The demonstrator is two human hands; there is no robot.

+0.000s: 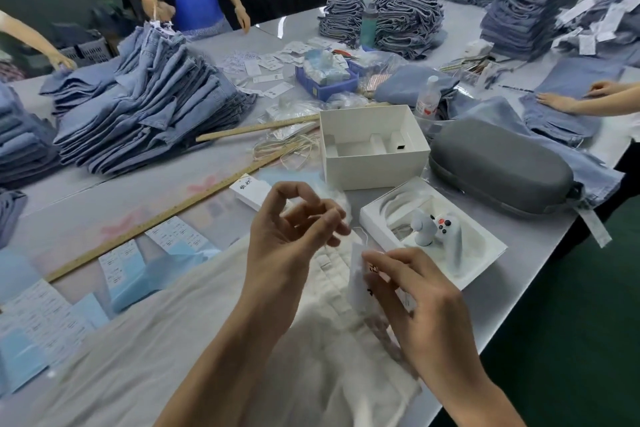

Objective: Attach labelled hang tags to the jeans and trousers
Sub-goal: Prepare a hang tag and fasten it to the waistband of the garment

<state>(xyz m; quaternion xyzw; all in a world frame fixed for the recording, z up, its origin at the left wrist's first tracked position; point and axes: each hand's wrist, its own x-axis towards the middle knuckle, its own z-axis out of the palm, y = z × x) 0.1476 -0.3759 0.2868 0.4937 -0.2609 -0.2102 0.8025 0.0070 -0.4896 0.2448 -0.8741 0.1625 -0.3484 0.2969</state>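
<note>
1. Bottom centre: white trousers (194,340) lie spread on the desk (519,288), waistband toward mid-frame. Soft, limp cloth w/ creases; prob. light, will bunch if dragged.
2. Right hand (419,305), lower right: fingers curled, pinching a white hang tag (358,274) by its edge, just above the waistband. Tag looks like thin stiff card, black print partly hidden; best held at the edges so it doesn't bend.
3. Left hand (291,229), centre: fingers (332,222) bent, tips pinched on a thin pale string (360,230) running to the tag. String is fine, slack, prob. slippery; needs a fingertip pinch near its end.
4. Mid-frame right: open white boxes (374,146), a white controller (433,229) in a tray, a grey oval case (498,170).
5. Mid-left: long wooden rulers (156,222), label sheets (176,236).
6. Upper frame: stacks of folded blue jeans (145,114), loose tags, blue bin (325,80); other people's hands at the edges.
</note>
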